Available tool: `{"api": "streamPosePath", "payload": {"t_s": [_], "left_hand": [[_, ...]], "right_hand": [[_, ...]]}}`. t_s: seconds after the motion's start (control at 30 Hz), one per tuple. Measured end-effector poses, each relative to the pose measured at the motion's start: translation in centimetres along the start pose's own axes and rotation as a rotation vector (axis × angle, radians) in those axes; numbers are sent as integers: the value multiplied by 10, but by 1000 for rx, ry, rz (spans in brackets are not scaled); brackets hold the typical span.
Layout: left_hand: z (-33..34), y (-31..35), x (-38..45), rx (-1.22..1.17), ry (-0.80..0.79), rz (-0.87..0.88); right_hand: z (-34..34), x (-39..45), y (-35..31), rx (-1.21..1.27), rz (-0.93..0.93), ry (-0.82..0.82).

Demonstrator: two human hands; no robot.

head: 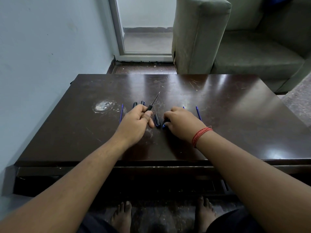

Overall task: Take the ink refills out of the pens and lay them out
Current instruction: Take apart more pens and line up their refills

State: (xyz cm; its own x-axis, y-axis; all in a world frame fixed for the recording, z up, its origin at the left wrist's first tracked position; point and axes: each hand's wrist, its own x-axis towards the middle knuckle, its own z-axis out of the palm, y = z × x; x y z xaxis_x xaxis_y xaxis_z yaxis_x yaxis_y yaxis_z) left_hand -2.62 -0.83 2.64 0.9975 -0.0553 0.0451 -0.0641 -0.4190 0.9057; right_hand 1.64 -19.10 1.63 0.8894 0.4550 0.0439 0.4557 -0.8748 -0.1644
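Here, from my remote seat, is how I read it.

Left grip: my left hand (137, 121) is curled shut around a dark pen piece (152, 104), thumb pressed along it; its thin pointed tip sticks out toward the far side, raised off the tabletop.

Right grip: my right hand (180, 122) lies knuckles-up, fingers bent down and pinched on a small dark and blue pen part (164, 124) against the tabletop; most of that part is hidden under the fingers, so I cannot tell what it is.

Refills on the left: one thin blue refill (121, 113) lies flat just left of my left hand, pointing near to far.

Refills on the right: another blue refill (198, 113) lies just right of my right hand; the tip of a third blue piece (183, 107) peeks out from behind the knuckles.

Pen barrels: two dark barrels (138, 103) show beyond my left hand, side by side; one more dark barrel (156, 120) lies between the two hands.

Tabletop: dark brown, glossy and scratched tabletop (227, 115), with a whitish scuff (103, 106) left of the refill.

Wrist: red thread band (201, 135) on the right wrist.
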Motion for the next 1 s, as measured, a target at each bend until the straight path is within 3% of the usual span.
{"api": "streamPosePath", "payload": {"t_s": [0.3, 0.47, 0.57, 0.73, 1.0], "left_hand": [[-1, 4, -4, 33, -20, 9], [0, 10, -8, 122, -41, 37], [2, 13, -9, 161, -72, 43], [4, 13, -10, 223, -118, 57], [6, 10, -10, 301, -139, 87]], "right_hand": [[-5, -3, 8, 78, 50, 48], [-32, -6, 15, 828, 278, 230], [-39, -8, 19, 1198, 271, 277], [-39, -8, 25, 1174, 213, 349], [-41, -11, 22, 1037, 165, 275]]}}
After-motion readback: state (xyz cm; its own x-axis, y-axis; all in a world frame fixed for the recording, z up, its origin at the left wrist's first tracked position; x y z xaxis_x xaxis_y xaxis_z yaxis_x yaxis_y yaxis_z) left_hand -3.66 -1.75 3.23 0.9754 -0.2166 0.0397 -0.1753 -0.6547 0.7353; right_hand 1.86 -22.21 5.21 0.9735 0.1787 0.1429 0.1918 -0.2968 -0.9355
